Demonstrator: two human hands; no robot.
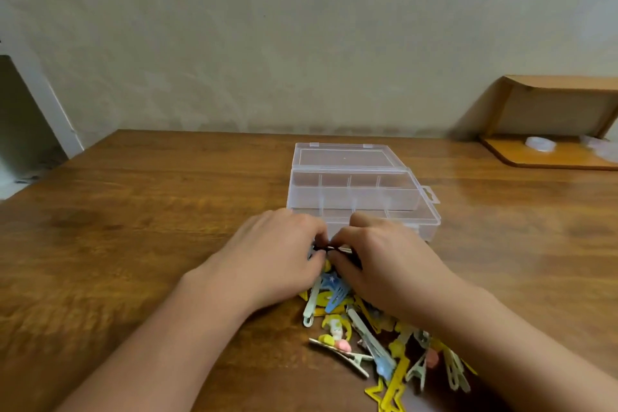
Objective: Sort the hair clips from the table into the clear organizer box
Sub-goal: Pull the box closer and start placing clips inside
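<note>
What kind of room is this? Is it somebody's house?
Probably a room in a home, though I can't be sure. There's a wooden table against a plain painted wall, a small wooden shelf in the corner, and a pile of colourful hair clips.

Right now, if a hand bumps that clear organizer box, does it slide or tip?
The clear organizer box probably slides: it sits low and flat on the smooth wooden table. It looks like thin plastic with seemingly empty compartments, so likely light. The open lid might flop.
</note>
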